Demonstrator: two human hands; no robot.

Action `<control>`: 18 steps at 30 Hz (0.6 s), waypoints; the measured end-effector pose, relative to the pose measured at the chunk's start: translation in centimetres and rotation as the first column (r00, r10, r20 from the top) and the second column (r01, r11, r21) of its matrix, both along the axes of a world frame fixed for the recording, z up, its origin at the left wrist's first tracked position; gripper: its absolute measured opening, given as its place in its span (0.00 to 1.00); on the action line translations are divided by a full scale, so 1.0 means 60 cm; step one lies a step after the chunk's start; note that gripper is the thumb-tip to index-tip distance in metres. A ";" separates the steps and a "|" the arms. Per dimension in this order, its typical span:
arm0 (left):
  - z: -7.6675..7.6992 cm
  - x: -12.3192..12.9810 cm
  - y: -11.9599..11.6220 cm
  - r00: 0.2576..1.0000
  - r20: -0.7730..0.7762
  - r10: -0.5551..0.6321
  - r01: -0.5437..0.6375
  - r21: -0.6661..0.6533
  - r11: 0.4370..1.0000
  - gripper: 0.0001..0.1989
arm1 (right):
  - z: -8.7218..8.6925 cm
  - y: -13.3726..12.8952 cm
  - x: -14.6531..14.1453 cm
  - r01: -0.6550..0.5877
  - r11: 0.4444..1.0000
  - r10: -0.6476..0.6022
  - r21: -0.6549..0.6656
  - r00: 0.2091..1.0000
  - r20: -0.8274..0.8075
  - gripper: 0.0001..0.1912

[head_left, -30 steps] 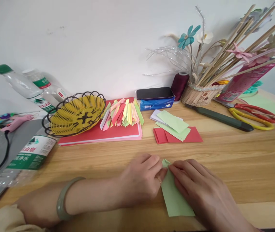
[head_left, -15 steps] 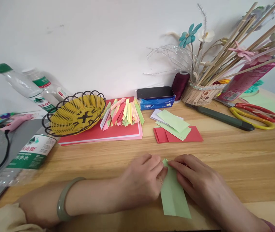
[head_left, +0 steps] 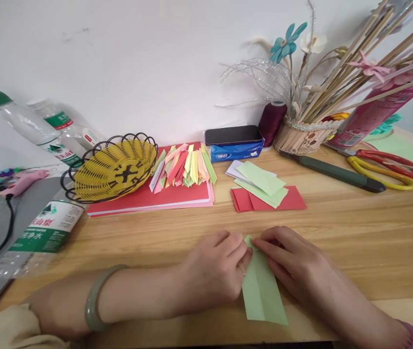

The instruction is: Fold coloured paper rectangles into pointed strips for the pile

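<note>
A creased strip of green paper (head_left: 263, 295) lies on the wooden table near the front edge, its far end narrowed by folded corners. My left hand (head_left: 215, 266) is closed on the strip's upper left edge, fingers curled, with a ring on one finger. My right hand (head_left: 293, 261) pinches the upper right side by the folded tip, its fingertips close to those of my left. Beyond the hands, light green slips (head_left: 262, 178) rest on red paper pieces (head_left: 295, 198). Fingers cover part of the folded end.
A yellow basket (head_left: 117, 169) and folded colored strips (head_left: 184, 167) sit on red sheets (head_left: 137, 201) at the back left. Plastic bottles (head_left: 52, 225) stand left. Behind are a phone (head_left: 232, 135) on a blue packet, dark thread (head_left: 272, 121), a cutter (head_left: 337, 172) and scissors (head_left: 384, 169).
The view has shifted slightly, so the background things sit a little higher. Both hands keep their hold at the folded end of the green strip, almost unmoved.
</note>
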State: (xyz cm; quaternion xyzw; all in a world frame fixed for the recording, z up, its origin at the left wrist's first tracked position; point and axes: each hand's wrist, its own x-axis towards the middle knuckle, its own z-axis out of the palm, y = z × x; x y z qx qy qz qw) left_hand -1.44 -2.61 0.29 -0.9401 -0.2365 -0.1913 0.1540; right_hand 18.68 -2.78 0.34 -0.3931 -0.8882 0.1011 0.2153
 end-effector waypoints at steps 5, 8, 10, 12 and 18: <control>-0.003 -0.002 0.000 1.000 -0.011 -0.008 0.008 0.006 1.000 0.07 | -0.005 -0.003 -0.006 -0.006 0.996 0.003 0.092 0.999 0.033 0.12; -0.003 -0.003 -0.001 1.000 -0.022 -0.005 0.005 -0.012 1.000 0.07 | -0.006 -0.004 -0.008 -0.006 0.994 -0.003 0.106 0.996 0.088 0.13; -0.001 -0.002 -0.001 1.000 -0.031 -0.001 0.000 -0.016 1.000 0.07 | -0.005 -0.004 -0.007 0.001 0.995 -0.012 0.098 0.993 0.113 0.14; 0.001 -0.001 0.000 0.999 -0.036 -0.004 0.004 -0.011 1.000 0.07 | -0.003 -0.003 -0.005 0.004 0.998 -0.012 0.070 0.994 0.106 0.14; 0.005 -0.001 0.002 0.999 -0.045 -0.021 0.020 -0.022 1.000 0.08 | 0.003 -0.008 0.012 -0.032 0.999 0.032 -0.040 0.999 -0.009 0.15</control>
